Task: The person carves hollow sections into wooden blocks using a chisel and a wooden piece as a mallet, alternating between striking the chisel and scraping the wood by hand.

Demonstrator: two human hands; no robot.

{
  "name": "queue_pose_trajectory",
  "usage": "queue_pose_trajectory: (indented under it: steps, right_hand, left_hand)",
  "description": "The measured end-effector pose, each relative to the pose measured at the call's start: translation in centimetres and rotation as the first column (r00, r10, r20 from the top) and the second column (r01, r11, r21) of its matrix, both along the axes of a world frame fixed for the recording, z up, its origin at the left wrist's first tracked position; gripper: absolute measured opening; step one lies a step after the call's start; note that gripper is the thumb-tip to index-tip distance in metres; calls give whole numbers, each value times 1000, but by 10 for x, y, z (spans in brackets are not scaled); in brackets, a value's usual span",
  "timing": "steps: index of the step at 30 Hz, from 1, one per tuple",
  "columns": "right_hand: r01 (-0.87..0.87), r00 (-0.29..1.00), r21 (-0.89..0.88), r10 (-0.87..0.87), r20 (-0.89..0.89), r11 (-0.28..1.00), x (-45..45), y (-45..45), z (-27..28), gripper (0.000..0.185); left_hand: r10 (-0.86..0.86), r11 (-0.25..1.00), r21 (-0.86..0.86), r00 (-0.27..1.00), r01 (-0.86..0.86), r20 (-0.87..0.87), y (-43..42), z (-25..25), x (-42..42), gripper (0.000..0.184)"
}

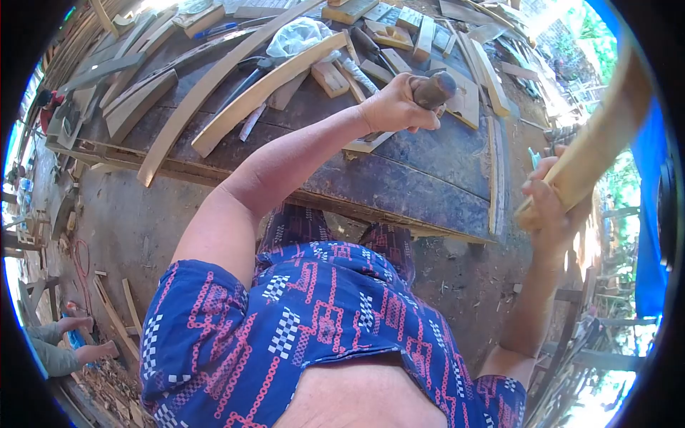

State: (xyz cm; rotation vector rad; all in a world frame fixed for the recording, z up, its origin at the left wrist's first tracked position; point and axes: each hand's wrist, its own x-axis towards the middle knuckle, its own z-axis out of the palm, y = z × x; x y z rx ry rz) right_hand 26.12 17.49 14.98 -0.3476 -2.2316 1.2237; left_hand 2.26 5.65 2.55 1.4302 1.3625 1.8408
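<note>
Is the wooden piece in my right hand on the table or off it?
Off: the right hand holds the wooden piece raised, beyond the table's right edge.
</note>
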Motion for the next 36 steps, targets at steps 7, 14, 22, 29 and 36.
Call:
queue_pose_trajectory:
  steps: [7,14,22,29,36]
  right_hand:
    - [-30,990,245,-6,144,969,-12,13,-18,48]
    - [-164,932,-77,180,316,983,-15,15,-63,52]
    - [41,892,16,-44,449,999,-62,41,-111,49]
    - [-172,714,309,-98,693,936,-87,32,-188,67]
    - [-289,683,224,37,729,931,-91,50,-190,73]
  left_hand:
    - [23,1000,-7,1000,-22,16,1,1,-6,16]
    - [28,1000,5,998,-29,55,-5,3,1,15]
    - [23,998,54,1000,-23,9,-5,-4,7,14]
    - [61,995,82,998,-60,-11,-9,-12,9,17]
    - [83,962,267,992,-56,-91,-15,-14,44,20]
